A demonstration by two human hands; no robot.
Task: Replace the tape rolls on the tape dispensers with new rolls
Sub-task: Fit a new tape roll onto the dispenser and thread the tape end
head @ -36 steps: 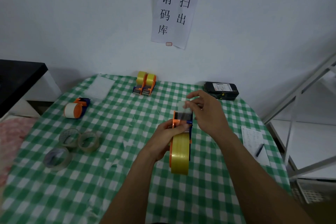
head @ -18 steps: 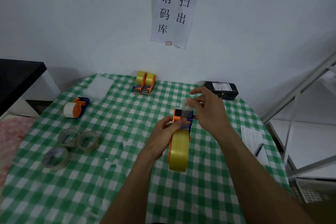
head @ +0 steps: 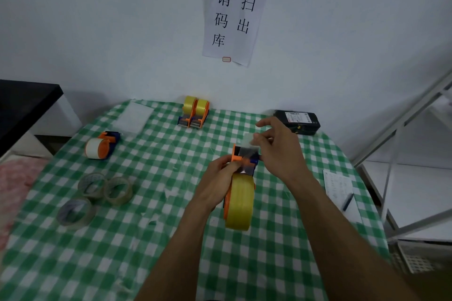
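Observation:
Above the middle of the checked table (head: 146, 239) I hold an orange and blue tape dispenser (head: 244, 157) loaded with a full yellow tape roll (head: 239, 203). My left hand (head: 217, 183) grips the dispenser's left side, thumb near its front. My right hand (head: 281, 151) pinches the clear tape end (head: 249, 140) pulled up past the dispenser's cutter. Two more dispensers with yellow rolls (head: 194, 111) stand side by side at the back. A dispenser with a white roll (head: 101, 145) lies at the left. Three nearly used clear rolls (head: 97, 193) lie at the front left.
A black device (head: 298, 121) sits at the table's back right. A sheet of paper with a pen (head: 342, 193) lies at the right edge. A white metal rack (head: 415, 166) stands to the right, a black-topped unit (head: 24, 102) to the left. Paper sign (head: 234, 12) on the wall.
The dispenser and both hands have stayed nearly in place. My right hand's fingers have shifted slightly on the tape end, lifting it a little above the cutter.

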